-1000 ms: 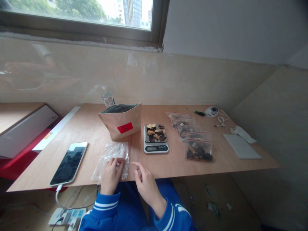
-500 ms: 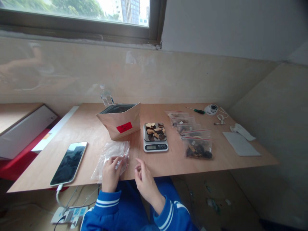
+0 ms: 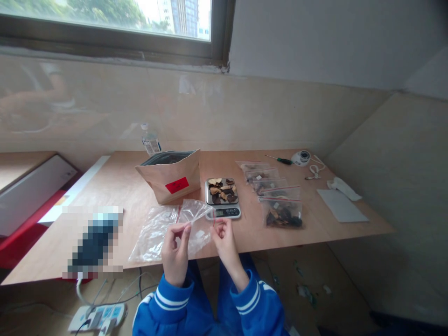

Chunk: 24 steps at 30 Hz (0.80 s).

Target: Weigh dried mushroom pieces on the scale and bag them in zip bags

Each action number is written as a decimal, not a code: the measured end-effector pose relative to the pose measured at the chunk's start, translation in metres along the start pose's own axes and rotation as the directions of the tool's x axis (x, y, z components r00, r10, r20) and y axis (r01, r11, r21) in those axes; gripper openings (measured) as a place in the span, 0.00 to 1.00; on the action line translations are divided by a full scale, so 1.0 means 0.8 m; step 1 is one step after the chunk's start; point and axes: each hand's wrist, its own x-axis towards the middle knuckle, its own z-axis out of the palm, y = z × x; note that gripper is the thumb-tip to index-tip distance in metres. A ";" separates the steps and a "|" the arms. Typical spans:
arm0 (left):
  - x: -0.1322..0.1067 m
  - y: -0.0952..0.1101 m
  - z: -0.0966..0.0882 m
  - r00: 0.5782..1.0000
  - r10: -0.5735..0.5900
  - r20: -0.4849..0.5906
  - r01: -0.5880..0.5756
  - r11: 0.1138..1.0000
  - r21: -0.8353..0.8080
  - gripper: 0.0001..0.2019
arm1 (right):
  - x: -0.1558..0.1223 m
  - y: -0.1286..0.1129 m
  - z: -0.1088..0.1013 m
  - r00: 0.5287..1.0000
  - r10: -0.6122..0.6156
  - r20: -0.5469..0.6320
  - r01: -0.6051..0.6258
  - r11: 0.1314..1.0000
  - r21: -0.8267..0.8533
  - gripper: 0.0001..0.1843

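Between my two hands a clear zip-lock bag (image 3: 199, 233) with a red seal line is held up over the table's front edge. My left hand (image 3: 177, 249) pinches its left side, while my right hand (image 3: 226, 240) grips it at the red-lined edge. Under and left of it lies a pile of similar clear bags (image 3: 154, 233). Just beyond my right hand stands a digital kitchen scale (image 3: 227, 213), with dried, sliced brown and pale pieces (image 3: 223, 191) spread on its plate. An open brown paper pouch (image 3: 157, 181) with a red label stands left of the scale.
Several filled zip-lock bags (image 3: 283, 214) overlap in a row on the right. Farther right are a screwdriver (image 3: 284, 161), a white dome camera (image 3: 301, 158) and a white sheet (image 3: 341, 206). A bottle (image 3: 151, 142) stands behind the pouch; a blurred-out phone (image 3: 94, 242) lies left.
One clear bag has come up off the pile, moving right, and both hands now hold it. My right hand, empty before, has closed on its edge. The view has shifted slightly.
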 end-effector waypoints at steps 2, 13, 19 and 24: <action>0.007 0.003 0.006 0.997 0.016 -0.075 -0.014 1.000 0.021 0.10 | 0.017 -0.003 -0.022 0.999 -0.025 0.026 0.027 0.999 -0.039 0.11; 0.028 0.014 0.030 0.997 -0.057 -0.047 0.052 0.993 -0.102 0.11 | 0.178 0.005 -0.112 0.846 -0.277 0.455 0.518 0.630 -0.580 0.32; 0.027 0.021 0.050 0.959 -0.272 -0.077 0.267 0.962 -0.062 0.14 | 0.184 0.023 -0.102 0.840 -0.336 0.426 0.537 0.628 -0.563 0.28; 0.022 0.020 0.061 0.952 -0.306 -0.031 0.302 0.949 -0.086 0.14 | 0.175 0.028 -0.097 0.850 -0.371 0.373 0.525 0.644 -0.556 0.22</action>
